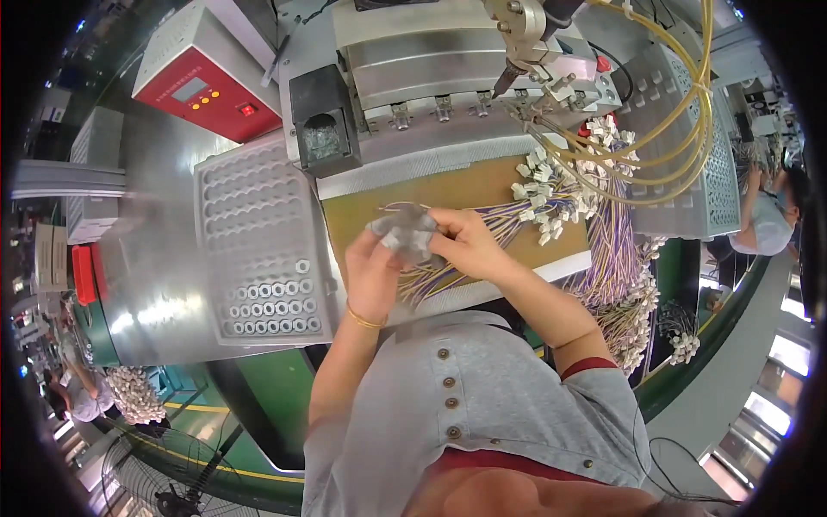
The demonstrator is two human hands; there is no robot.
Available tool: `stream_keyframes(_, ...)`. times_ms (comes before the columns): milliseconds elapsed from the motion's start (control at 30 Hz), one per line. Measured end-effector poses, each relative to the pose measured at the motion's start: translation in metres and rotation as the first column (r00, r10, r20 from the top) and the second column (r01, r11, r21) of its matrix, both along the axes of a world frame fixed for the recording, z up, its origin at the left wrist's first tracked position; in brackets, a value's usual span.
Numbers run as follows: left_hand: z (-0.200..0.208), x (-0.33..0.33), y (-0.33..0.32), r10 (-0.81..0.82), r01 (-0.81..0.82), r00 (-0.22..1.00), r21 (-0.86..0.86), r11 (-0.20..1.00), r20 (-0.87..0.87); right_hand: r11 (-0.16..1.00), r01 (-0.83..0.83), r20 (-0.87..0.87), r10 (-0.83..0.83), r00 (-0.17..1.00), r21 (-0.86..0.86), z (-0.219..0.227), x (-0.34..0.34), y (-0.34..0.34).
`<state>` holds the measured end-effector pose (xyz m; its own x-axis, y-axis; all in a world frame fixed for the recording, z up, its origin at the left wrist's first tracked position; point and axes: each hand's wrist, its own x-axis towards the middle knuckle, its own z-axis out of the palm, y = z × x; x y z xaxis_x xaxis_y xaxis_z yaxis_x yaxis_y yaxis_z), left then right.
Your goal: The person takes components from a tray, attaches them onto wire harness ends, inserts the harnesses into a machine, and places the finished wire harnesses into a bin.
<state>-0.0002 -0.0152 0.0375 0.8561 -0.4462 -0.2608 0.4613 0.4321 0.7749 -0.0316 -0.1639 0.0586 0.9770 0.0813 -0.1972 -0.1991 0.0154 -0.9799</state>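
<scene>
Close together over the tan work mat (349,220), my two hands meet at a blurred grey piece (408,239). My left hand (370,274) is closed at its left side, with pale coverings on the fingertips. From the right, my right hand (471,244) pinches toward the same piece. Motion smears it, so its kind does not show. Beneath and beside the hands lie purple and yellow wires (504,226). White connectors (548,191) sit on the wire ends at the right of the mat.
A clear tray (215,258) with metal rings (274,307) stands at left. Behind it are a red-fronted control box (211,90) and a black bin (326,125). A metal machine (431,69) spans the back. Yellow tubes (702,103) loop at right above more wire bundles (607,258).
</scene>
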Motion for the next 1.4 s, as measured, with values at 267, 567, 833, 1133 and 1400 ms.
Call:
stream_keyframes(267, -0.008, 0.008, -0.012, -0.244, 0.225, 0.970, -0.342, 0.912, -0.015, 0.983, 0.134, -0.005, -0.135, 0.991, 0.124, 0.010, 0.004, -0.013)
stream_keyframes(567, -0.069, 0.053, -0.046, -0.671, -0.480, 0.226, 0.680, 0.554, 0.707, 0.542, 0.808, 0.111, -0.840, 0.531, 0.233, -0.016, 0.023, -0.084)
stream_keyframes(833, -0.040, 0.063, -0.025, -0.545, -0.275, 0.477, 0.706, 0.653, 0.690, 0.501, 0.809, 0.089, -0.862, 0.500, 0.308, -0.029, 0.034, -0.098)
stream_keyframes(1133, -0.013, 0.049, 0.012, -0.267, 0.021, 0.893, 0.559, 0.829, 0.362, 0.434, 0.728, 0.046, -0.872, 0.487, 0.531, -0.028, 0.053, -0.093)
stream_keyframes(1400, -0.015, 0.027, 0.018, -0.112, -0.050, 0.927, 0.413, 0.909, 0.357, 0.550, 0.552, 0.550, -0.190, 0.813, -0.626, -0.002, -0.001, -0.056)
